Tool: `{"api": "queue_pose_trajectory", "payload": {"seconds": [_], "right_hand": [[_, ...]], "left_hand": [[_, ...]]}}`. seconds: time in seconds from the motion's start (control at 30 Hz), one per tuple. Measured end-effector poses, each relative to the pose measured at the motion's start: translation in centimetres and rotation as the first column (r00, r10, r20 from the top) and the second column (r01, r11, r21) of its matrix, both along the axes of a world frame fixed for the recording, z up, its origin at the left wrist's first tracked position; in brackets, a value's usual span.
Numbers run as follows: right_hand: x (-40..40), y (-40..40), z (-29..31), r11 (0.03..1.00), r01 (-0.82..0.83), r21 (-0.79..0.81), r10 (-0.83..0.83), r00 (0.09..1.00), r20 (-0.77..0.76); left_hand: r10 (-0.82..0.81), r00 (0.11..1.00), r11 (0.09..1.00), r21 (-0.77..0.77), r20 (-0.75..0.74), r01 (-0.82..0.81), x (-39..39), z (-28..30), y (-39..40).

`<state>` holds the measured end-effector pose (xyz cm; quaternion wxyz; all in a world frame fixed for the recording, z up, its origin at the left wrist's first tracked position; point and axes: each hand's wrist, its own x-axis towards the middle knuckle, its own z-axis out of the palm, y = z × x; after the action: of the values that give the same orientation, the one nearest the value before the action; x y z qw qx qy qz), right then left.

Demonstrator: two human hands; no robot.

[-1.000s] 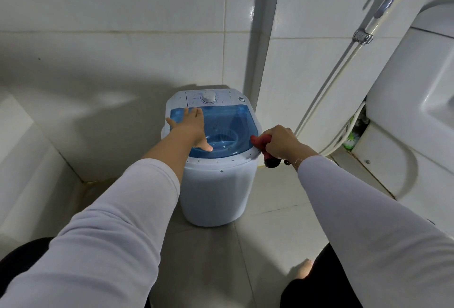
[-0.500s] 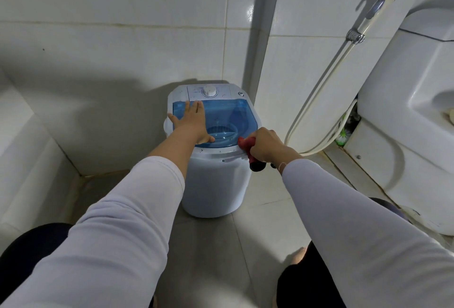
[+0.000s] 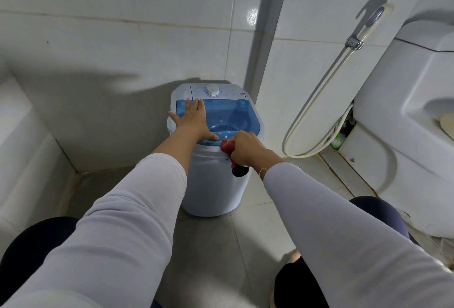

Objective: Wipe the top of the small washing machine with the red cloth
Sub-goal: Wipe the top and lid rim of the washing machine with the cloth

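Fingers of my right hand curl tight round the red cloth at the small washing machine top's near rim; my left hand lies flat, fingers straight, on its blue lid.

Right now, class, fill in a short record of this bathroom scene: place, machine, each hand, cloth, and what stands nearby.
place: tiled bathroom corner
machine: small white washing machine on the floor, blue see-through lid closed, white dial at the back
left hand: flat on the lid, fingers straight
right hand: grips the red cloth at the machine's front rim
cloth: bunched, a dark end hanging below the fist
nearby: spray hose on the wall, toilet at right
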<state>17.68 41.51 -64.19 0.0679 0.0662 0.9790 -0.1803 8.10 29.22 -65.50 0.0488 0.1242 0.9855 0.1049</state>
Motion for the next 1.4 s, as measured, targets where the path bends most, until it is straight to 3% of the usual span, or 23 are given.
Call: {"api": "queue_pose_trajectory", "payload": {"seconds": [0.47,0.63,0.77,0.9,1.0,1.17,1.27,1.4], "right_hand": [[-0.6,-3.5,-0.1,0.992,-0.117,0.052,0.117,0.993,0.003],[-1.3,-3.7,-0.1,0.986,-0.163,0.023,0.162,0.986,0.049],[-1.2,-1.7,1.9,0.971,-0.197,-0.138,0.22,0.958,0.181],[-1.9,0.5,5.2,0.954,-0.182,-0.24,0.217,0.968,0.127],[-2.9,1.3,7.7,0.95,-0.192,-0.245,0.215,0.974,0.072],[-4.2,0.5,9.2,0.91,-0.406,0.081,0.405,0.914,0.028],[-5.0,-0.6,9.0,0.754,-0.569,0.33,0.586,0.808,0.056],[-6.4,-1.2,8.3,0.576,-0.712,0.4,0.747,0.658,0.096]], "left_hand": [[0.045,0.999,0.998,0.04,0.014,-0.045,-0.8,-0.2,-0.7],[0.084,0.995,0.985,0.146,0.058,-0.092,-0.3,0.0,-1.6],[0.21,0.973,0.923,0.308,0.095,-0.229,0.2,0.5,-3.5],[0.339,0.938,0.831,0.443,0.08,-0.338,1.6,0.3,-5.4],[0.386,0.909,0.736,0.542,0.155,-0.405,3.3,-1.0,-5.8],[0.382,0.874,0.617,0.622,0.299,-0.482,6.6,-3.8,-4.7],[0.397,0.856,0.604,0.608,0.332,-0.516,8.3,-4.9,-3.6],[0.429,0.814,0.518,0.632,0.391,-0.576,8.8,-6.1,-2.2]]}}
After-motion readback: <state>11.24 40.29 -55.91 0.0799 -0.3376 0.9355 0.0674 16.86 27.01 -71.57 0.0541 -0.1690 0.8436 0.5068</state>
